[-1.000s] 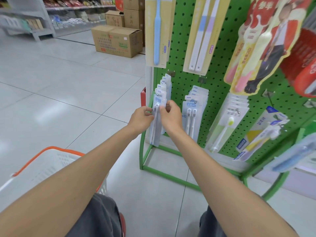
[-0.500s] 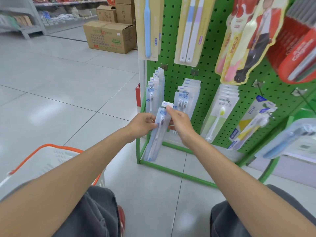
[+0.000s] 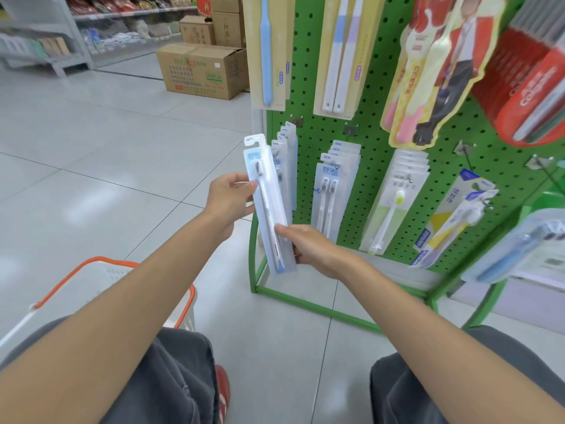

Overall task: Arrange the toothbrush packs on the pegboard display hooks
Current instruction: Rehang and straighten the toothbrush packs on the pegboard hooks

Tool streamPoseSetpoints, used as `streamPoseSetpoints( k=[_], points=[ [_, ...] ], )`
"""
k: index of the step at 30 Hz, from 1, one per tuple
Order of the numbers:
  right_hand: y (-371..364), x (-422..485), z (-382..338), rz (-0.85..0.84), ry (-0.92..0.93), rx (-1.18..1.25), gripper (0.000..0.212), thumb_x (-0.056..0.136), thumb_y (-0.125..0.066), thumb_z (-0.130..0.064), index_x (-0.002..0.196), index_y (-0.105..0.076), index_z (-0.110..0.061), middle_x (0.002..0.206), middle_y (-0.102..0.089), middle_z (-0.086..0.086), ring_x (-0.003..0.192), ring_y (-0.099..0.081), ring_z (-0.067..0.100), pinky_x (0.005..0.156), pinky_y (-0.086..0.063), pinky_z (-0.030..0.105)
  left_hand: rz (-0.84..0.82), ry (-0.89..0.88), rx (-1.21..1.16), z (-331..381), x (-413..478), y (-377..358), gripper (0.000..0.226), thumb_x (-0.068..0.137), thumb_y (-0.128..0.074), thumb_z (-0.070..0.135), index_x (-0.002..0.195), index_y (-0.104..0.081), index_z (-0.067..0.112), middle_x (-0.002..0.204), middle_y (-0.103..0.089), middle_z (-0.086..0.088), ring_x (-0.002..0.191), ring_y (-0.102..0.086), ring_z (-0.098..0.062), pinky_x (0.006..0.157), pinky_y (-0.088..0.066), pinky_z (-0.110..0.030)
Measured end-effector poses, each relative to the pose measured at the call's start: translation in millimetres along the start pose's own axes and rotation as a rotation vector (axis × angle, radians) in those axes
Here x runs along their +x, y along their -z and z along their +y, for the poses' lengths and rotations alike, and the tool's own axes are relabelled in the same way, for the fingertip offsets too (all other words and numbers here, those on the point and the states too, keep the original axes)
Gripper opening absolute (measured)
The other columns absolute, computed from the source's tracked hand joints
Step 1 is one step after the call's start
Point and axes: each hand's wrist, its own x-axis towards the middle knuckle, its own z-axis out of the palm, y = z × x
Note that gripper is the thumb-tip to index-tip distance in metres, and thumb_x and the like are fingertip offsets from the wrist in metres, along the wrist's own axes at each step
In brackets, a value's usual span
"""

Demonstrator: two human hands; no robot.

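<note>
A clear toothbrush pack with a pale blue card stands nearly upright in front of the green pegboard, free of any hook. My left hand grips its left edge near the brush head. My right hand holds its lower right part, thumb on the front. Just behind it, several like packs hang on the leftmost low hook. Twin-brush packs hang on the hook to the right.
More packs hang further right: a yellow-headed brush, blue and yellow boxes, big cards above. An orange-rimmed white basket sits at my left knee. Cardboard boxes stand on the tiled floor behind the rack's green base frame.
The pack came off the leftmost hook and now stands upright, higher and nearer me. My right hand slid from its top tab down to its lower part.
</note>
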Motion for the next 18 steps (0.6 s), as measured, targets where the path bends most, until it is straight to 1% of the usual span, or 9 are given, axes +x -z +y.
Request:
streamPoseSetpoints(
  k=[2,4,8,11,13,14,16,17,18],
  points=[
    [-2,-2,4,-0.045,-0.017,0.003,0.042,0.098,-0.054,-0.039,0.119,-0.061,-0.003,0.122,-0.064,0.017,0.101,-0.064,0.026,0.095,-0.053,0.039,0.059,0.004,-0.044,1,3,7,0.018,0.098,-0.054,0.004,0.116,-0.058,0.003,0.104,-0.066,-0.012,0.079,-0.066,-0.015,0.057,-0.057,-0.019],
    [-4,-4,9,-0.117,-0.005,0.030,0.040,0.095,-0.062,-0.029,0.119,-0.062,0.003,0.117,-0.067,0.021,0.099,-0.069,0.028,0.088,-0.058,0.036,0.121,0.019,-0.070,0,5,12,0.020,0.097,-0.055,0.002,0.116,-0.054,0.009,0.102,-0.067,-0.010,0.077,-0.066,-0.015,0.058,-0.056,-0.022],
    [-5,-12,14,-0.154,0.068,0.045,0.019,0.091,-0.068,-0.013,0.110,-0.068,-0.011,0.090,-0.074,0.003,0.078,-0.071,0.014,0.076,-0.060,0.028,0.137,0.042,-0.070,-5,4,17,0.022,0.097,-0.053,0.000,0.115,-0.052,0.013,0.096,-0.068,-0.008,0.075,-0.067,-0.016,0.061,-0.056,-0.024],
    [-8,-17,16,-0.128,0.122,0.017,0.041,0.090,-0.069,-0.012,0.127,-0.058,-0.025,0.090,-0.076,0.009,0.078,-0.071,0.020,0.068,-0.059,0.026,0.102,0.042,-0.018,-7,3,17,0.017,0.102,-0.047,0.013,0.118,-0.053,0.011,0.099,-0.065,-0.008,0.076,-0.066,-0.019,0.065,-0.058,-0.026],
    [-11,-17,22,-0.070,0.200,-0.091,0.054,0.089,-0.068,-0.016,0.134,-0.050,-0.040,0.091,-0.075,0.015,0.079,-0.070,0.023,0.071,-0.060,0.033,0.057,0.026,0.062,-8,1,15,0.028,0.101,-0.052,0.029,0.122,-0.053,0.010,0.104,-0.065,-0.008,0.086,-0.067,-0.022,0.074,-0.059,-0.030],
    [-13,-16,26,-0.030,0.253,-0.166,0.056,0.088,-0.066,-0.020,0.131,-0.048,-0.051,0.088,-0.074,0.016,0.074,-0.068,0.022,0.074,-0.058,0.039,0.025,0.019,0.090,-9,-1,15,0.035,0.098,-0.057,0.035,0.122,-0.052,0.010,0.105,-0.066,-0.008,0.090,-0.067,-0.022,0.077,-0.059,-0.033],
    [-14,-12,33,0.049,0.363,-0.328,0.060,0.086,-0.060,-0.025,0.123,-0.043,-0.068,0.087,-0.071,0.012,0.071,-0.063,0.021,0.076,-0.055,0.044,-0.031,0.008,0.164,-12,-5,13,0.047,0.089,-0.068,0.041,0.121,-0.051,0.012,0.106,-0.065,-0.009,0.095,-0.067,-0.020,0.080,-0.059,-0.035],
    [-16,-10,36,0.084,0.399,-0.394,0.063,0.087,-0.058,-0.025,0.127,-0.038,-0.069,0.092,-0.070,0.008,0.077,-0.063,0.020,0.080,-0.054,0.044,-0.048,0.008,0.194,-13,-6,13,0.050,0.086,-0.073,0.040,0.122,-0.050,0.014,0.106,-0.064,-0.008,0.096,-0.067,-0.019,0.081,-0.059,-0.036],
    [-17,-10,37,0.112,0.415,-0.430,0.065,0.089,-0.056,-0.024,0.134,-0.035,-0.065,0.101,-0.070,0.002,0.086,-0.064,0.018,0.085,-0.054,0.043,-0.052,0.018,0.189,-14,-6,13,0.050,0.084,-0.075,0.035,0.122,-0.049,0.014,0.106,-0.064,-0.008,0.096,-0.066,-0.019,0.082,-0.059,-0.037]
  ],
)
